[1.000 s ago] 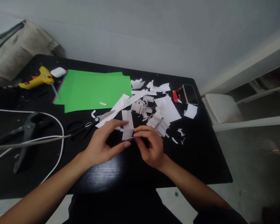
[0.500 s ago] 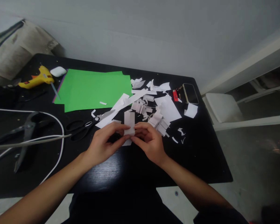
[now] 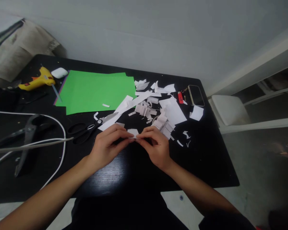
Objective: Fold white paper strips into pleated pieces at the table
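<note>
Both hands meet over the middle of the black table (image 3: 206, 166). My left hand (image 3: 108, 147) and my right hand (image 3: 156, 147) pinch a small folded white paper strip (image 3: 133, 132) between their fingertips, fingers pressed together on it. The strip lies low and nearly flat, only its top edge showing above the fingers. Black-handled scissors (image 3: 91, 127) lie just left of my left hand. A heap of white paper scraps (image 3: 158, 111) sits just beyond my right hand.
Green paper sheets (image 3: 96, 91) lie at the back left. A yellow glue gun (image 3: 37, 81) and a white case (image 3: 59, 72) rest beyond them. Pliers (image 3: 24, 134) and white cables (image 3: 57, 140) lie at left. A phone (image 3: 196, 95) and a red lighter (image 3: 180, 97) sit back right.
The white strip stood upright and longer between my hands; it has been folded down and now lies short and flat between my fingertips. My hands moved closer together.
</note>
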`<action>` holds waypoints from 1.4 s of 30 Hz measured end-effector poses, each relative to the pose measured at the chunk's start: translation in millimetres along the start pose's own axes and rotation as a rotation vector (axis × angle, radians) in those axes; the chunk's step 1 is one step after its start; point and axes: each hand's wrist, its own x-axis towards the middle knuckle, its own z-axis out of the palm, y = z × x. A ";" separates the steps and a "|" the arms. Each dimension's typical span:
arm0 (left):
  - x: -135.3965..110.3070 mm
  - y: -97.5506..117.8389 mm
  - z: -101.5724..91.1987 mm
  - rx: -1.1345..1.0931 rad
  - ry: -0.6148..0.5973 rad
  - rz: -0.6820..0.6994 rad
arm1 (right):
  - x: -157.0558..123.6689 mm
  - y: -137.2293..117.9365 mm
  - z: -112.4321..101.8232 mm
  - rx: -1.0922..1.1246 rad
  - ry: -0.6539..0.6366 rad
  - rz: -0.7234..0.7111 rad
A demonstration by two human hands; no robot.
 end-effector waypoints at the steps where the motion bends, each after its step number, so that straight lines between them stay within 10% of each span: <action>1: 0.1 -0.3 0.2 -0.002 0.009 0.007 | 0.2 -0.2 0.2 0.010 -0.002 0.005; 7: 2.3 2.9 -0.6 -0.091 0.053 -0.057 | 1.5 -1.7 2.0 0.067 -0.041 0.048; 16: 8.3 8.9 -3.2 -0.401 -0.041 -0.506 | 3.5 -4.0 -1.2 0.244 -0.138 0.337; 42: 13.9 6.5 2.0 -0.634 -0.160 -0.729 | 3.5 -1.6 -3.7 0.449 -0.264 0.349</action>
